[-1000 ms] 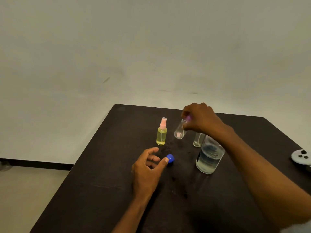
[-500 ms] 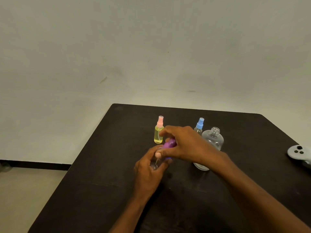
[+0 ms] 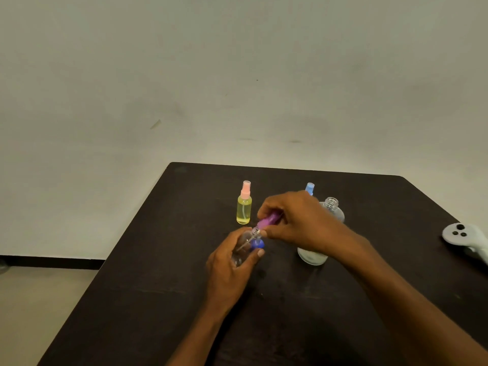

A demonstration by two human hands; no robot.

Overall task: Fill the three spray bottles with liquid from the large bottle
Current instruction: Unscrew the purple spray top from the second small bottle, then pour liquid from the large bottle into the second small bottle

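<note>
My left hand [image 3: 228,270] grips a small clear spray bottle [image 3: 244,247], tilted over the dark table [image 3: 158,299]. My right hand [image 3: 295,220] pinches its purple spray head [image 3: 268,220], with the dip tube still reaching into the bottle's neck. A blue cap [image 3: 257,244] lies on the table just behind the held bottle. A yellow spray bottle [image 3: 244,207] with a pink top stands upright at the back left. A blue-topped spray bottle [image 3: 309,188] stands behind my right hand, mostly hidden. The large clear bottle [image 3: 331,211] stands uncapped, partly hidden by my right wrist.
A white handheld controller [image 3: 464,237] lies near the table's right edge. The table's left edge drops to a pale floor, and a plain wall rises behind the far edge.
My right hand carried the purple-topped bottle from the back toward me. My left hand left the blue cap and took hold of the bottle body. The purple head now stands slightly off the neck.
</note>
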